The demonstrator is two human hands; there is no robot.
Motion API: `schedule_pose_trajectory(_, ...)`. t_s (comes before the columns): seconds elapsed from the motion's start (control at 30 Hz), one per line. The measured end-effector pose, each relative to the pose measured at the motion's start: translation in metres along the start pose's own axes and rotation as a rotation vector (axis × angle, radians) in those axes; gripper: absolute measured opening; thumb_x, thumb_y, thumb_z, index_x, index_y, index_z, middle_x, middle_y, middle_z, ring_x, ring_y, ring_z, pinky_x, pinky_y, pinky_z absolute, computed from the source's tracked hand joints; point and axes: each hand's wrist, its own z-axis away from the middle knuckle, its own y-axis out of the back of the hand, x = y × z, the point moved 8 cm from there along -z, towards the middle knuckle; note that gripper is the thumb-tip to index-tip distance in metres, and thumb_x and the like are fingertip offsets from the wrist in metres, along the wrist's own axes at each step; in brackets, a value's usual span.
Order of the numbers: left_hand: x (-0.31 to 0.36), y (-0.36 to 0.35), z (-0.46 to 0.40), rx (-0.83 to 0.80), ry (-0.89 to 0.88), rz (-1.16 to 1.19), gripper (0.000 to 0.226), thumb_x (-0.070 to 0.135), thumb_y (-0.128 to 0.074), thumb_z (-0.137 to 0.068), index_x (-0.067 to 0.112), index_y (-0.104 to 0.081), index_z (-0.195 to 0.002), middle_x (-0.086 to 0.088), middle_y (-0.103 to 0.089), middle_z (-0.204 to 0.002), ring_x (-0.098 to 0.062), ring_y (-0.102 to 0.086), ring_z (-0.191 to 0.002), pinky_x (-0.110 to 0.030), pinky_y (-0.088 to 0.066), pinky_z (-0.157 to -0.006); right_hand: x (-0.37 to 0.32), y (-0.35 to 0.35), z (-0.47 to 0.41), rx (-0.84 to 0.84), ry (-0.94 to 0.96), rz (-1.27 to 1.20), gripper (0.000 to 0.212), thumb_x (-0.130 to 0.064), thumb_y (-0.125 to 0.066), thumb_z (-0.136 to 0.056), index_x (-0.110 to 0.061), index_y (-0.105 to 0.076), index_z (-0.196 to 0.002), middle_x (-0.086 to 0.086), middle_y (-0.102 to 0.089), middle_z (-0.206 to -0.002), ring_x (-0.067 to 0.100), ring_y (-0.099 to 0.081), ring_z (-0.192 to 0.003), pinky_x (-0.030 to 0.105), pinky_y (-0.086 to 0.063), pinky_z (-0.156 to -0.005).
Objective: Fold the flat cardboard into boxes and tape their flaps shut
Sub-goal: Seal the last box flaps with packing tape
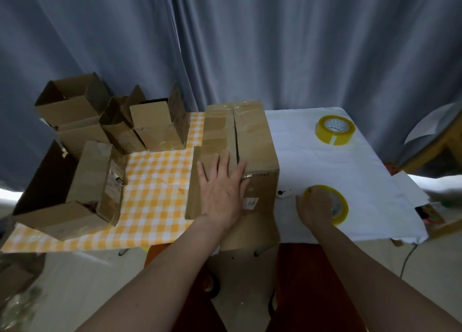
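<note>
Head view, left grip flat on box, right grip grasping tape roll, grey curtain

dim, soft indoor light; slight overall blur. wide-angle bending toward edges. blown-out patches at 3 and 9 o'clock. faint glare on white cloth.

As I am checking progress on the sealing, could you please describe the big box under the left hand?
The big box is brown cardboard and stands on the table. Its top flaps are folded shut, a dark seam gapes between them, and old glossy tape shows. The left hand presses flat on its near top edge. A small white label sits on its front.
</note>
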Motion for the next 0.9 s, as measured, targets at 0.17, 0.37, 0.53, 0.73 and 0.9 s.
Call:
schedule_pose_trajectory(0.17,0.014,-0.017,0.006,-0.030,-0.006,0.011,0.061,0.051,-0.034,-0.098,0.033,-0.012,-0.151,-0.006,-0.015,-0.160,-0.025,-0.007,-0.148,-0.052,-0.005,-0.118,0.038,-0.013,0.014,-0.030,0.010,0.390,0.039,-0.020,-0.049,-0.088,-0.010,-0.051,-0.126,0.011,-0.047,-0.133,0.030,-0.034,-0.131,0.043,-0.021,-0.112)
schedule_pose_trajectory(0.37,0.005,-0.020,0.000,-0.067,0.001,0.038,0.077,0.051,-0.050,-0.090,0.034,-0.006,-0.151,-0.005,-0.009,-0.161,-0.025,-0.001,-0.148,-0.050,0.003,-0.119,0.050,0.000,0.013,-0.004,0.086,0.115,0.041,-0.004,-0.048,-0.090,-0.012,-0.055,-0.129,0.016,-0.054,-0.130,0.032,-0.040,-0.128,0.041,-0.037,-0.097)
schedule_pose_trajectory(0.53,0.006,-0.004,-0.004,-0.009,-0.011,0.109,0.083,0.051,-0.058,-0.086,0.027,-0.013,-0.151,-0.005,-0.016,-0.158,-0.023,-0.007,-0.147,-0.044,0.006,-0.119,0.016,0.038,0.020,0.074,0.238,-0.268,0.032,-0.003,-0.060,-0.087,0.000,-0.062,-0.119,0.022,-0.060,-0.121,0.036,-0.052,-0.113,0.033,-0.038,-0.084)
schedule_pose_trajectory(0.73,0.007,0.023,-0.009,0.008,-0.013,0.404,0.087,0.048,-0.070,-0.078,0.019,-0.025,-0.147,-0.004,-0.031,-0.152,-0.021,-0.022,-0.142,-0.042,-0.017,-0.119,-0.043,0.107,0.048,0.302,0.472,-0.434,0.033,-0.001,-0.066,-0.084,0.003,-0.060,-0.116,0.020,-0.060,-0.118,0.036,-0.049,-0.113,0.033,-0.038,-0.089)
schedule_pose_trajectory(0.9,0.013,0.071,-0.015,0.139,-0.044,0.789,0.092,0.050,-0.074,-0.074,0.018,-0.031,-0.148,0.002,-0.032,-0.153,-0.013,-0.024,-0.142,-0.029,-0.021,-0.115,-0.090,0.138,0.077,0.321,0.666,-0.463,0.033,-0.002,-0.069,-0.082,0.001,-0.062,-0.114,0.015,-0.062,-0.115,0.024,-0.047,-0.111,0.022,-0.034,-0.091)
